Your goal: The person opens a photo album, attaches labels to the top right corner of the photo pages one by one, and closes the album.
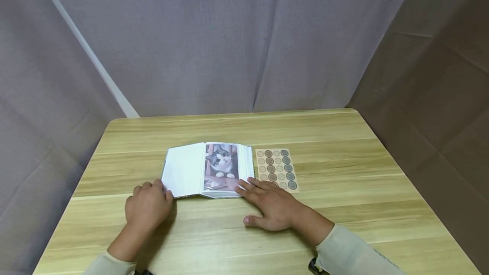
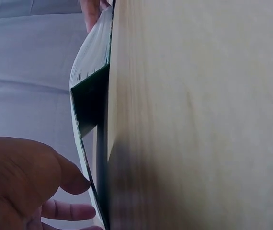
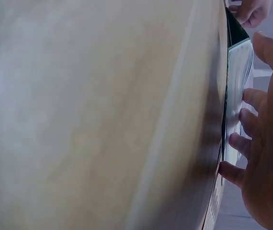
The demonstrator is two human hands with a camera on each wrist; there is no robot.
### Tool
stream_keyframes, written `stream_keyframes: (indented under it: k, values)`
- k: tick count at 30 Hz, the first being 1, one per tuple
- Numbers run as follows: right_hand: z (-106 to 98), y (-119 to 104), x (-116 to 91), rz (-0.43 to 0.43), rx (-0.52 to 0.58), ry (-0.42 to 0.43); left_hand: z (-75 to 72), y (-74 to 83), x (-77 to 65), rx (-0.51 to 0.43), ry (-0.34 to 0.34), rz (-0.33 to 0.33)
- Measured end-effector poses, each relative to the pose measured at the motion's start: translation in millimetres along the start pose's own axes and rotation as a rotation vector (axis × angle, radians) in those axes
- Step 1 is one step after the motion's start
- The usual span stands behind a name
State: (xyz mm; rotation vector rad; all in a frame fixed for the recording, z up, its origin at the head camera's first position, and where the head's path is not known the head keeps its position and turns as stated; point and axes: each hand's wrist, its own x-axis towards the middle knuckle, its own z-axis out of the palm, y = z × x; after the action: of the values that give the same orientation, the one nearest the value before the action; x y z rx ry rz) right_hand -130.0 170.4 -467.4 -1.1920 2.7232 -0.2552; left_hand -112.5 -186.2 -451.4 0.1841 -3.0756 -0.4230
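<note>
A small photo album (image 1: 183,171) lies spread on the table, its white inside cover to the left. The thick block of pages is on the right. On the top page is a photo (image 1: 221,166) of a grey-and-white cat. My left hand (image 1: 148,205) rests at the cover's near left corner, thumb and fingertips at its edge. In the left wrist view the cover (image 2: 86,163) slants, with a gap under it by the spine. My right hand (image 1: 273,207) lies with fingers extended over the lower right of the pages (image 3: 239,72), thumb spread apart.
To the right of the album lies a tan sheet of round stickers (image 1: 276,166), its lower part behind the right hand. Both are on a wood-grain table (image 1: 324,139). Grey cloth (image 1: 198,46) hangs around the table's back and sides.
</note>
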Motion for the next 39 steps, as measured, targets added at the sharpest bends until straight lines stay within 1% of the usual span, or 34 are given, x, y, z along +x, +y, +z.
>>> stream_keyframes:
  k: [6,12,19,23,28,33,36,39]
  values:
    - [0,-3,-1,-0.004,-0.033,0.002,1.5,4.6,-0.7,0.008,0.046,0.050]
    - [-1,-5,-1,-0.013,-0.049,0.008,4.6,14.4,0.2,-0.010,0.082,0.132]
    - [-4,-6,-1,0.002,-0.030,0.002,6.4,29.7,-2.2,-0.081,0.213,0.254]
    - [-7,-6,-1,-0.002,-0.025,0.017,7.3,38.6,-2.9,-0.123,0.246,0.303]
    - [-11,-5,-3,-0.025,-0.038,0.053,7.8,47.8,-4.0,-0.146,0.263,0.352]
    - [-13,-4,-4,-0.049,-0.044,0.100,7.5,55.8,-7.2,-0.175,0.266,0.390]
    - [-13,-3,-5,-0.048,-0.032,0.117,8.4,60.2,-9.9,-0.210,0.250,0.400]
    - [-15,-1,-8,-0.033,-0.019,0.126,8.8,65.7,-12.7,-0.258,0.214,0.415]
